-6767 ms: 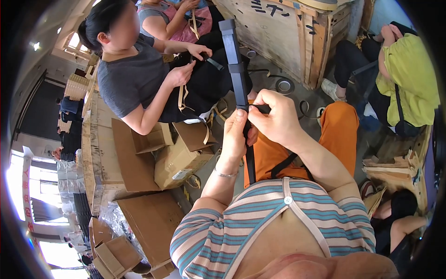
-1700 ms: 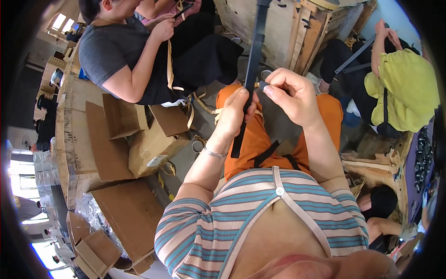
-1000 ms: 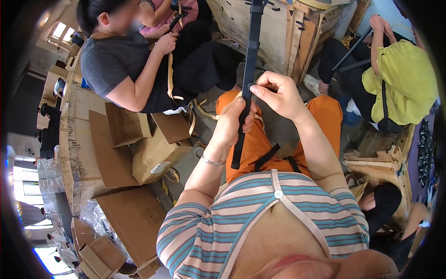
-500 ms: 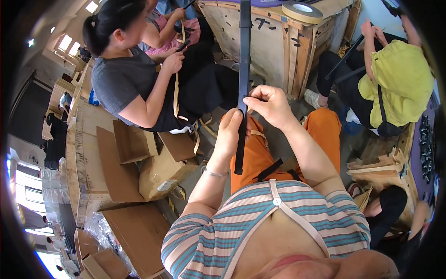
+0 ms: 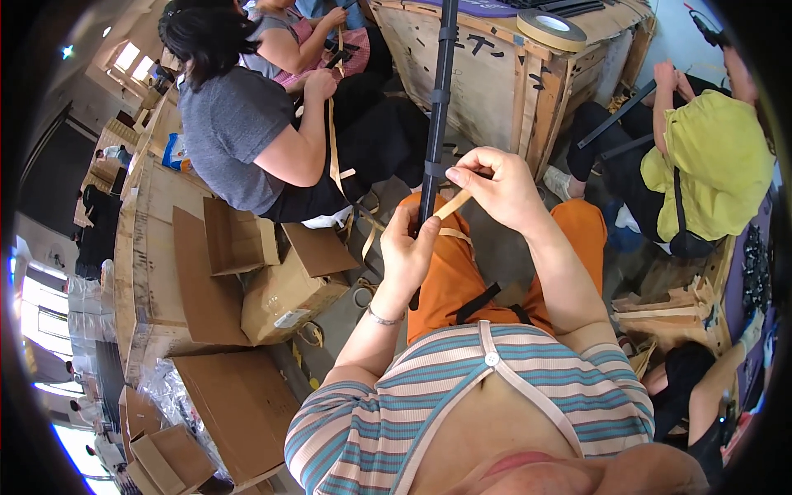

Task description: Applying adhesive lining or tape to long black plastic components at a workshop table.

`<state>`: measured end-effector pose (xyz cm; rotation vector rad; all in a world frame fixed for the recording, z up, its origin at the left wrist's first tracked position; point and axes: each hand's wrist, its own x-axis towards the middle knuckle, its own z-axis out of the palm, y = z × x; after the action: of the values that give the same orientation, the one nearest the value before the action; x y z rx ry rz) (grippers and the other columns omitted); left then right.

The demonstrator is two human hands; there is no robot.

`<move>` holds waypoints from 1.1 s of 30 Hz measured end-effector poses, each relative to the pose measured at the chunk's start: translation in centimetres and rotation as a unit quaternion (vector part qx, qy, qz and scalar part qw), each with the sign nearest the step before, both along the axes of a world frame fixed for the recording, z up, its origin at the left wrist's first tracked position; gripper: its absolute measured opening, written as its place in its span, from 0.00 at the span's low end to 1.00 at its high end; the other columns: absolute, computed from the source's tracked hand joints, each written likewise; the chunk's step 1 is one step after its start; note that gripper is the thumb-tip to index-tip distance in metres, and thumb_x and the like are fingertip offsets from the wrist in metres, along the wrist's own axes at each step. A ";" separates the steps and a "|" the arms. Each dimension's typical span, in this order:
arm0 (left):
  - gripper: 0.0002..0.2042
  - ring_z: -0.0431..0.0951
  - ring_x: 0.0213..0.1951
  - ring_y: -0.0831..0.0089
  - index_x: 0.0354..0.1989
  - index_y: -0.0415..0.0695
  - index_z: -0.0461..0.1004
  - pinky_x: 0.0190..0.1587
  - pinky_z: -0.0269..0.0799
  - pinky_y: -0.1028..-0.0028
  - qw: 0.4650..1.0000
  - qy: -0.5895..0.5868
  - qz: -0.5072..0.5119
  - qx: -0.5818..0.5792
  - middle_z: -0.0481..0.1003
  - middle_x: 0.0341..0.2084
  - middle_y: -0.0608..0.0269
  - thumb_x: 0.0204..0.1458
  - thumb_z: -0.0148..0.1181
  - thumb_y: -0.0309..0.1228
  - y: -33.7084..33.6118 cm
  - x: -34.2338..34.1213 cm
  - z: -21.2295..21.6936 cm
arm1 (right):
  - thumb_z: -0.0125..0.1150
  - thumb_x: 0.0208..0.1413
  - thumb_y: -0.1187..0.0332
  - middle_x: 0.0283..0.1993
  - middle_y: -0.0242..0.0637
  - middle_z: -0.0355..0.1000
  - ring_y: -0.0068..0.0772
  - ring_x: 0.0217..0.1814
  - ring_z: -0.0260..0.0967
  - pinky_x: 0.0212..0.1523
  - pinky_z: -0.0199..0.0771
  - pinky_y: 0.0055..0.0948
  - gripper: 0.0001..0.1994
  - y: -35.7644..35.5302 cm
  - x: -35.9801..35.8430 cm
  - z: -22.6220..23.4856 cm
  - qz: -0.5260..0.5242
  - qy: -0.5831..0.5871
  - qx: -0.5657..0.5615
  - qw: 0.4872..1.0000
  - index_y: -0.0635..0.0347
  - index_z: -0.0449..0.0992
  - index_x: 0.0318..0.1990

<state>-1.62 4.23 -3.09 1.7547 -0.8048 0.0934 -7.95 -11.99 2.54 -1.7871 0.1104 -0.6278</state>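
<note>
A long, narrow black bar [image 5: 441, 70] with several dark bands wrapped around it runs upward from above my lap. My left hand [image 5: 407, 252] is closed round its lower part, with the thumb toward the right. To the right of the bar, my right hand [image 5: 507, 191] is bent into a pinch, its thumb and fingertip close beside one band. A short tan strip of tape [image 5: 452, 205] stretches between my left thumb and my right fingers. Whether its end sticks to the bar is too small to tell.
On the wooden crate [image 5: 483, 78] ahead lies a roll of tape [image 5: 551, 30]. Co-workers sit at left, one in a grey shirt [image 5: 239, 128], and at right, one in yellow [image 5: 701, 157]. Open cardboard boxes [image 5: 293, 297] stand on the floor at left.
The bar has turned and leans slightly to the right at its top. My left hand has shifted down and left, my right hand slightly right. More of the tan strip shows between them.
</note>
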 end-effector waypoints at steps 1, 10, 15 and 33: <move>0.08 0.62 0.20 0.85 0.36 0.36 0.68 0.22 0.59 0.85 0.996 0.077 -0.046 -0.020 0.66 0.19 0.70 0.50 0.56 0.26 0.3 0.0 0.3 | 0.60 0.51 0.70 0.21 0.25 0.67 0.11 0.24 0.58 0.24 0.58 0.15 0.07 0.0 -0.1 0.2 0.001 0.000 0.000 1.000 0.64 0.73 0.27; 0.13 0.62 0.16 0.82 0.38 0.34 0.67 0.17 0.57 0.85 0.908 0.311 -0.254 -0.121 0.66 0.18 0.64 0.55 0.49 0.35 1.5 -0.1 2.3 | 0.61 0.50 0.69 0.19 0.22 0.63 0.10 0.23 0.54 0.22 0.53 0.15 0.08 -0.3 -1.4 1.6 0.023 0.009 0.009 1.000 0.64 0.73 0.26; 0.18 0.64 0.17 0.81 0.39 0.34 0.66 0.19 0.60 0.84 0.877 0.320 -0.325 -0.151 0.68 0.22 0.63 0.55 0.50 0.41 1.6 0.0 2.4 | 0.62 0.49 0.69 0.24 0.35 0.73 0.18 0.26 0.69 0.28 0.67 0.19 0.08 -0.1 -1.0 1.6 0.031 -0.009 0.005 0.999 0.66 0.75 0.27; 0.12 0.57 0.11 0.81 0.35 0.40 0.65 0.13 0.50 0.82 0.848 0.403 -0.284 -0.191 0.60 0.09 0.67 0.55 0.49 0.38 2.1 2.4 2.4 | 0.64 0.46 0.71 0.20 0.32 0.70 0.15 0.22 0.63 0.22 0.61 0.18 0.08 -1.1 -3.2 1.7 -0.032 0.016 -0.026 0.999 0.65 0.73 0.23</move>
<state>0.80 6.36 -0.65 0.9603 -0.5764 -0.7873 -11.14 -13.08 4.25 -1.8510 0.1751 -0.6535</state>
